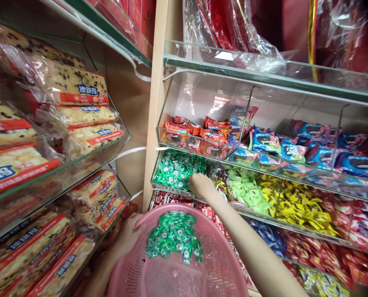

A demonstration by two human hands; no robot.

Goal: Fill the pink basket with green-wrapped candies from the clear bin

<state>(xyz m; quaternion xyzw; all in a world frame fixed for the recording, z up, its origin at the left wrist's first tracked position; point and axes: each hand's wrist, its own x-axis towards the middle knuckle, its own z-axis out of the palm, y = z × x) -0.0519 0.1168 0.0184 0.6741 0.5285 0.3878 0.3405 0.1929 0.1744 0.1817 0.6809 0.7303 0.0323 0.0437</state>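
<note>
A pink plastic basket (230, 255) with perforated sides is tilted towards me below the shelf. My left hand (131, 233) grips its left rim. A heap of green-wrapped candies (174, 237) lies in the far part of the basket. My right hand (200, 186) is closed, its fingers curled down at the right front of a clear bin holding more green-wrapped candies (179, 167). Whatever those fingers hold is hidden behind the hand.
Beside that bin lie light-green candies (248, 187) and yellow candies (295, 202). Above are orange-red snack packs (199, 134) and blue packs (264, 140) behind clear fronts. Packaged cereal bars (75, 86) fill shelves at left. A wooden post (154, 103) divides the shelving.
</note>
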